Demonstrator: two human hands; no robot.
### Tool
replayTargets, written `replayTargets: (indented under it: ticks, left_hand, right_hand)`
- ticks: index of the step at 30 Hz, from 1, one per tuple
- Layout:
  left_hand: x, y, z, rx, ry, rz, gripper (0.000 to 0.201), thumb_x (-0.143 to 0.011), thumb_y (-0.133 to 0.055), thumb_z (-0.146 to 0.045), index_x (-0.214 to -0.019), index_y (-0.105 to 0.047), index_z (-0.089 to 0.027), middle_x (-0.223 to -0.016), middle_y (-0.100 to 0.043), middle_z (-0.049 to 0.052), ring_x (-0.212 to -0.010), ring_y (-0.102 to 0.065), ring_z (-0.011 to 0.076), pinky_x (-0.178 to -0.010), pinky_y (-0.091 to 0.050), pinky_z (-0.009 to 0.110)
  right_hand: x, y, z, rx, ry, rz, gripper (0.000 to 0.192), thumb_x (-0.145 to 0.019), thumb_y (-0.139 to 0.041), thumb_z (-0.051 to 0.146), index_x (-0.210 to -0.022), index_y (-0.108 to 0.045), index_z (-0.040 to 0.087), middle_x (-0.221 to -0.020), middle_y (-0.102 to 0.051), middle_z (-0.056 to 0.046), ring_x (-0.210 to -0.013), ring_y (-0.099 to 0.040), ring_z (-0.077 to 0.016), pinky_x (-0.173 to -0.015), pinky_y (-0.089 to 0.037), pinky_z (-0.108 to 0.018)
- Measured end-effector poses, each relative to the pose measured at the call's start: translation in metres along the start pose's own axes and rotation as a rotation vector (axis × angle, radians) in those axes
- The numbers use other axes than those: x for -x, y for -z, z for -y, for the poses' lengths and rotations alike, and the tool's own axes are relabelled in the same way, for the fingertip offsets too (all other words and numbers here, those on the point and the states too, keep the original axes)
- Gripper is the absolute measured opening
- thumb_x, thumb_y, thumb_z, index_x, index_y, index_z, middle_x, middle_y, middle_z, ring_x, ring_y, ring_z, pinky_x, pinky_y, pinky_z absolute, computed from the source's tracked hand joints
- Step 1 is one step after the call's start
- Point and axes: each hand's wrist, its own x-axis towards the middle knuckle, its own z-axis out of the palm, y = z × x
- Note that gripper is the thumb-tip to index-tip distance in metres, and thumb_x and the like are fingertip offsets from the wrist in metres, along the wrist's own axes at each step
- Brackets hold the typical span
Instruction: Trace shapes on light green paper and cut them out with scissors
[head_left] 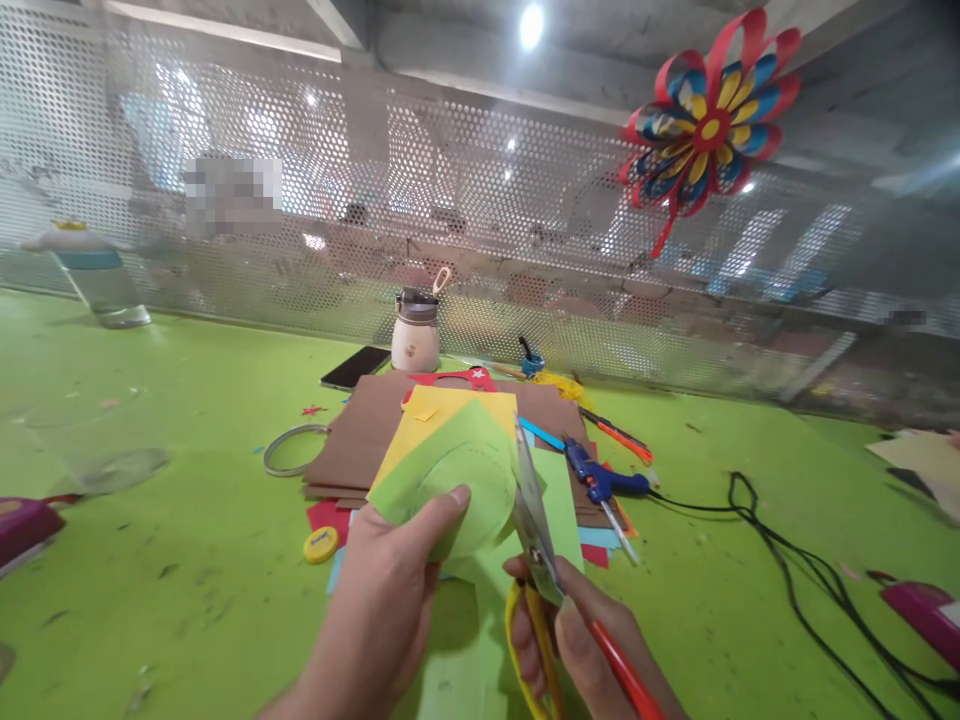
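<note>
Green paper [480, 470]: bore pointed corner, faint rounded outline; was pinched in left hand [386, 575], beside scissors [537, 545] gripped in right hand [600, 625].

The hands [386, 590] hold green paper [480, 485] and yellow-handled scissors [537, 550].

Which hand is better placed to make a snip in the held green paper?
Probably the right hand: it holds the scissors, pointing away from the person along the green paper's right side. The left hand is occupied gripping that paper, thumb on top.
</note>
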Motion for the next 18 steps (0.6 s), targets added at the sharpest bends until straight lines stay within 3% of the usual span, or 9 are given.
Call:
replayTargets:
  ticks: [6,15,18]
  left_hand:
    - [0.0015,-0.0012,-0.0009,0.124,-0.011,0.102,0.017,-0.067,-0.070,-0.024,-0.052,-0.066,-0.018,-0.053,-0.064,0.000,-0.046,-0.056,0.0142,-0.044,-0.046,0.023]
    - [0.0000,0.0005,0.0044,0.143,0.024,0.074,0.009,-0.065,-0.071,-0.022,-0.064,-0.071,-0.014,-0.055,-0.066,0.003,-0.044,-0.058,0.0166,-0.044,-0.049,0.026]
    - [0.0021,-0.0003,0.0025,0.113,0.041,0.062,0.014,-0.063,-0.072,-0.024,-0.057,-0.068,-0.013,-0.051,-0.065,0.004,-0.041,-0.057,0.0172,-0.040,-0.047,0.026]
  right_hand:
    - [0.0000,0.0028,-0.0021,0.021,0.004,0.009,0.072,-0.076,-0.042,0.078,-0.107,-0.055,0.015,-0.063,-0.053,-0.001,-0.047,-0.050,-0.0125,-0.045,-0.039,-0.026]
    - [-0.0010,0.0034,-0.0078,-0.026,-0.015,-0.006,0.070,-0.074,-0.043,0.078,-0.105,-0.055,0.017,-0.061,-0.054,0.001,-0.045,-0.048,-0.0102,-0.042,-0.037,-0.022]
    - [0.0000,0.0013,-0.0062,-0.058,-0.011,-0.016,0.067,-0.074,-0.047,0.077,-0.103,-0.057,0.017,-0.060,-0.053,0.002,-0.044,-0.047,-0.0090,-0.040,-0.035,-0.020]
